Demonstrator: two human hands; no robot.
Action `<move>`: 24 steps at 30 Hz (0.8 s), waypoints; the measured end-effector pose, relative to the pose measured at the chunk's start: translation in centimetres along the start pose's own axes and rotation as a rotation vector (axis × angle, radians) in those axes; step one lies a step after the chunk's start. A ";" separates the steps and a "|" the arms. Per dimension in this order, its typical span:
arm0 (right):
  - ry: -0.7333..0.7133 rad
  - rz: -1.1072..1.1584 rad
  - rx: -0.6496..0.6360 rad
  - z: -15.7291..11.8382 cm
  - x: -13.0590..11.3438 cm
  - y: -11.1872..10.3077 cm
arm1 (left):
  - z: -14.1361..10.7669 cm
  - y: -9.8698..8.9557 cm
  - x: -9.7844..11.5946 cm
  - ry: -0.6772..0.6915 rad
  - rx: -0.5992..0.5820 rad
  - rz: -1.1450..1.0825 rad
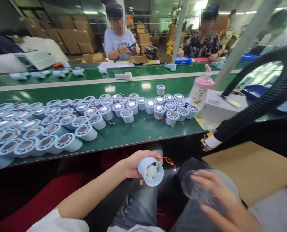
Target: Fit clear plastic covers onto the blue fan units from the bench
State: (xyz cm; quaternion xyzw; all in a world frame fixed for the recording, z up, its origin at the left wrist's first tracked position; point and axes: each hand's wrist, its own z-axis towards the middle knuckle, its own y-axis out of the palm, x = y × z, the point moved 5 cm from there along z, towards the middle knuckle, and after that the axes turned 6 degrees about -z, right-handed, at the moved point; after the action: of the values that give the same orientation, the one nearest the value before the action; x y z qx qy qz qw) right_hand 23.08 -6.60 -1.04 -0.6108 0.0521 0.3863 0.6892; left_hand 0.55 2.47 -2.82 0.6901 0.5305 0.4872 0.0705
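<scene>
My left hand (134,162) is wrapped round a small fan unit (145,172), a light-blue cylinder tipped so that its white blades face me. Thin red and yellow wires (167,159) with a small white plug trail from its side. To the right, blurred by motion, my right hand (220,195) has its fingers curved about a clear, round plastic piece (190,187); its exact kind is unclear. Both hands are above my lap, in front of the bench edge, and the two objects are apart.
Many similar fan units (53,129) stand in rows on the green bench (124,133). A black flexible hose (249,109) arches down at the right, near a white box (216,106) and a pink-lidded bottle (200,88). Cardboard (252,167) lies lower right. Co-workers sit opposite.
</scene>
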 end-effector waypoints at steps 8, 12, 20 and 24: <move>0.058 -0.363 0.070 4.8 -3.4 1.7 | 1.4 4.5 1.3 0.241 0.036 0.994; 0.143 -0.386 0.029 4.5 -2.2 1.3 | 1.0 5.5 1.4 0.435 0.179 1.370; 0.286 0.190 -0.190 4.0 -0.7 1.9 | 1.3 5.2 0.9 0.569 0.175 1.190; 0.370 0.325 -0.154 4.0 -0.7 1.7 | 1.4 4.9 1.1 0.639 0.186 1.092</move>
State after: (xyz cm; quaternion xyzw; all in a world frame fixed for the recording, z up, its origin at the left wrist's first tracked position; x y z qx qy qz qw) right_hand 20.02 -3.50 -1.03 -0.7054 0.2452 0.3768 0.5481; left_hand 4.79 1.83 0.09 0.6850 0.1372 0.5867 -0.4096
